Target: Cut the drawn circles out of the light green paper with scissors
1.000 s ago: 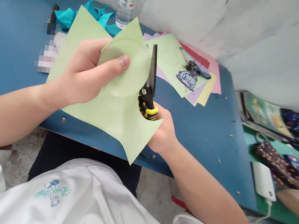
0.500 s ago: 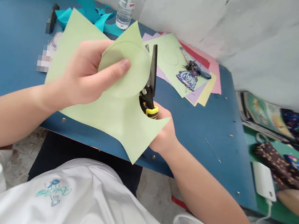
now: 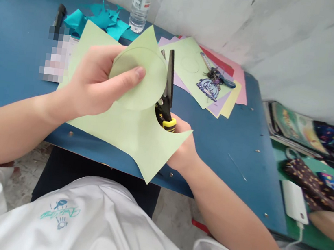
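Note:
My left hand (image 3: pixel 99 79) pinches a sheet of light green paper (image 3: pixel 128 138), thumb on top and fingers behind it. A circle is drawn on the paper, and part of its edge is cut, so the round part (image 3: pixel 150 86) stands partly free of the sheet. My right hand (image 3: pixel 182 147), half hidden behind the paper's lower corner, is closed round the scissors (image 3: pixel 166 108), which have black blades and a yellow and black handle. The blades point up and are parted at the round part's right edge; one blade lies mostly behind the paper.
Teal paper scraps (image 3: pixel 107 20) lie by a water bottle (image 3: pixel 140 4) at the wall. Coloured sheets (image 3: pixel 189 68) with a keychain (image 3: pixel 210 87) on them are to the right. A marker (image 3: pixel 59 16) lies left. A white power bank (image 3: pixel 294 201) and another person's arm (image 3: pixel 330 228) are far right.
The outer part of the green sheet has shifted slightly, its upper left corner moving right and down. My hands and the scissors stay nearly in place.

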Motion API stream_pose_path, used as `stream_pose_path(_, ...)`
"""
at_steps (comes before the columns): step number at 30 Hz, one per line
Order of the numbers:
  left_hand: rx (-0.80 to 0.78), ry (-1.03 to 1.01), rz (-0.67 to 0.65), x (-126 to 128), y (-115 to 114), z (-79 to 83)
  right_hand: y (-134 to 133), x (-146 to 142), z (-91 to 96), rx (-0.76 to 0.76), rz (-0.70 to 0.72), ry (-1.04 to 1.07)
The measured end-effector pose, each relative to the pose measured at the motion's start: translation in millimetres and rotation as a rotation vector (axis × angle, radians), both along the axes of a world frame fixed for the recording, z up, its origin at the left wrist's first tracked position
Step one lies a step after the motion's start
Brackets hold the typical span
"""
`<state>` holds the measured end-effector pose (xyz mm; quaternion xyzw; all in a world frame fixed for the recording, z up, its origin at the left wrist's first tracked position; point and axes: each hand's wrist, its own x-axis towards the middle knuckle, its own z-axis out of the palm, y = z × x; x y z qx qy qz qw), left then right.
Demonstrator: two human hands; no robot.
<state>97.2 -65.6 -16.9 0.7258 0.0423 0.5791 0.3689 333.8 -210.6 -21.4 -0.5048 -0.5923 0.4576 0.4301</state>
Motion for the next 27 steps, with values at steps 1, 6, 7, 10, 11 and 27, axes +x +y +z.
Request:
stream_pose_path(1,-0.03,0.029,0.019,0,-3,2.8,0,0,0.0,0.001,0.0,-0.005)
stream_pose_path(6,-0.036,0.022,0.067,-1,-16,16.0,0,0,0.2,0.004,-0.003,-0.014)
stream_pose_path(7,-0.023,0.024,0.044,-1,-17,16.8,0,0,0.2,0.003,-0.003,-0.01)
stream_pose_path(10,-0.019,-0.011,0.0,-3,-12,13.2,0,-1,0.1,-0.008,-0.007,0.004)
stream_pose_path(11,-0.035,-0.015,0.003,-3,-9,10.0,0,-1,-0.1,-0.013,-0.005,0.011)
stream_pose_path(27,-0.086,0.001,0.105,-5,0,1.4,-2,2,-0.8,0.0,0.019,-0.023)
